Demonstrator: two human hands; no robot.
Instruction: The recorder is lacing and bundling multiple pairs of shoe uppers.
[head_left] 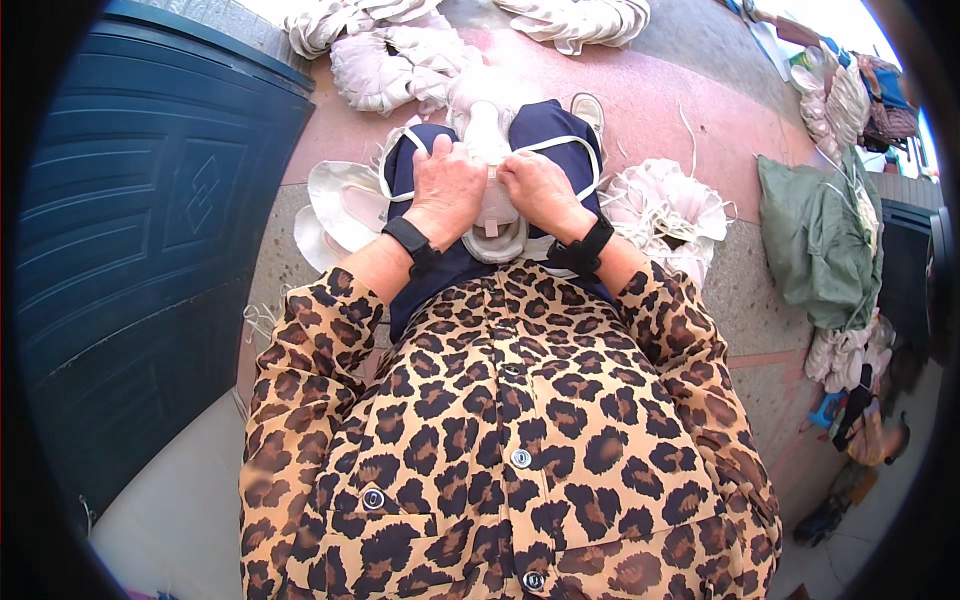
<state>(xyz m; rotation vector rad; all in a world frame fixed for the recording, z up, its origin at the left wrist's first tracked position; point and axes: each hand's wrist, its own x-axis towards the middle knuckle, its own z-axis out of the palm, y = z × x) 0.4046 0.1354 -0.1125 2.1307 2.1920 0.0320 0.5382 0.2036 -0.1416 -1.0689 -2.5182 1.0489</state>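
A white shoe upper (497, 212) rests in my lap between my knees, its rounded heel opening toward me. A white lace (592, 150) arcs out in loops over both thighs, one to each side. My left hand (448, 187) is closed at the left edge of the upper, fingers pinched near its middle, where the lace seems to run. Opposite it, my right hand (543, 190) pinches the lace close to the same spot. The fingertips nearly meet, and the bit of lace between them is small and partly hidden.
Bundles of pale shoe uppers (390, 65) lie ahead on the pink and grey floor. Loose white pieces (347, 205) sit by my left leg, another laced bundle (665, 212) by my right. A dark blue door (170, 180) stands left; a green sack (815, 235) is at right.
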